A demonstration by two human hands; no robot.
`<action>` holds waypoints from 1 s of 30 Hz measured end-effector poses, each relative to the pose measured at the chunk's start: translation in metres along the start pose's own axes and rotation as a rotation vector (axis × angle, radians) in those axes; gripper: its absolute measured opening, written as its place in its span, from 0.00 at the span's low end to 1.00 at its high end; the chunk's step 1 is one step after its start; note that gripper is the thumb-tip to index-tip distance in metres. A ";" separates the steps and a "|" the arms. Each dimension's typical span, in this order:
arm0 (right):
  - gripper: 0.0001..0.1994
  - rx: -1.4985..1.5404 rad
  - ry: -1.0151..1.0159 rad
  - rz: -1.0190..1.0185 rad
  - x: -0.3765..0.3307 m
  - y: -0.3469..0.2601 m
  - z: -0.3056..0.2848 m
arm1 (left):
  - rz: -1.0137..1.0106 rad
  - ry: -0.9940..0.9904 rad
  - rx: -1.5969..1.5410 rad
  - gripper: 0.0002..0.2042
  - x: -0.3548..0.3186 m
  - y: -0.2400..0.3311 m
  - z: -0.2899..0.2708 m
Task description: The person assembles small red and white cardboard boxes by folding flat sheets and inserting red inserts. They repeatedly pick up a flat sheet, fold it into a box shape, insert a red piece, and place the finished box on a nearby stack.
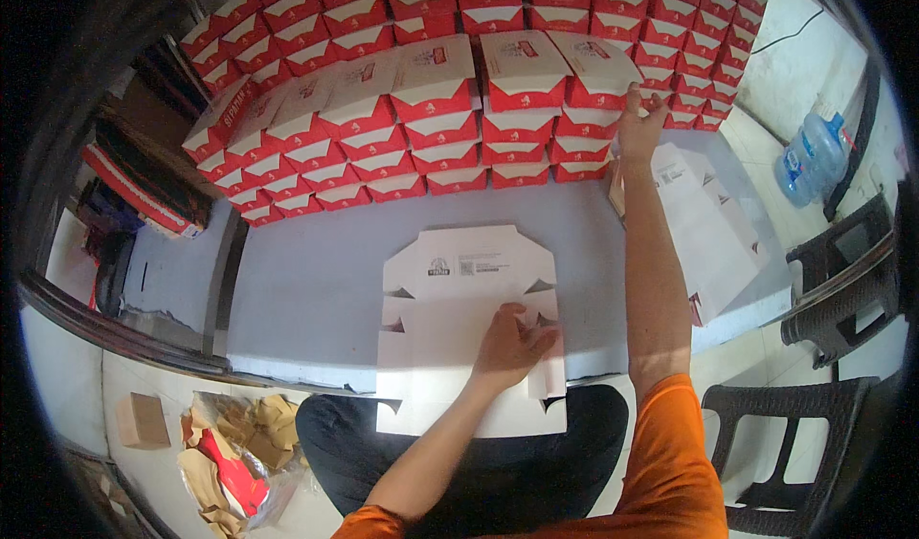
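Note:
An unfolded white cardboard box [440,338] lies flat across my lap and the table's front edge, its printed panel at the far end. My left hand [515,349] rests on it with bent fingers, gripping the side flap on its right, which stands partly folded. My right arm is stretched far forward. Its hand [639,123] is at the right end of the front stack, beside the corner of a red-and-white folded box [595,72]. Those fingers are partly bent and apart, with no object visible in them.
Rows of red-and-white boxes [421,118] fill the table's [306,280] far side. More flat white sheets [708,223] lie at right. Beyond them are a water jug [814,159] and dark plastic stools [795,443]. Brown paper [258,434] and a small carton [143,420] lie on the left floor.

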State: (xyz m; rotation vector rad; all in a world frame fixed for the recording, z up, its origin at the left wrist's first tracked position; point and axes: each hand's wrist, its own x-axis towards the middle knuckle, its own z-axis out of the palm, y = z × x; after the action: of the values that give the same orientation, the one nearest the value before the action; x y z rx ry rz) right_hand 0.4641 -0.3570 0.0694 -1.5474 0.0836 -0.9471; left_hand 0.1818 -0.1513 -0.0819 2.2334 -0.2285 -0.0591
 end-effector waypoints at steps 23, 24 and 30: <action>0.21 -0.138 -0.180 -0.179 0.052 0.000 0.012 | -0.003 0.032 -0.286 0.19 -0.016 0.005 -0.031; 0.20 -0.182 -0.149 -0.230 0.061 0.008 0.014 | -0.008 0.023 -0.280 0.19 -0.016 0.005 -0.031; 0.16 -0.381 -0.061 -0.410 0.093 0.031 0.021 | -0.161 0.013 -0.314 0.16 -0.018 0.038 -0.048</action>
State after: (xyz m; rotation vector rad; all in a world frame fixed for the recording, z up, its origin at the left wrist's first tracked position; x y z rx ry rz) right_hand 0.5523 -0.3996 0.0922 -1.9909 -0.1077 -1.2564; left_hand 0.1642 -0.1337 -0.0228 1.9346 -0.0282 -0.1561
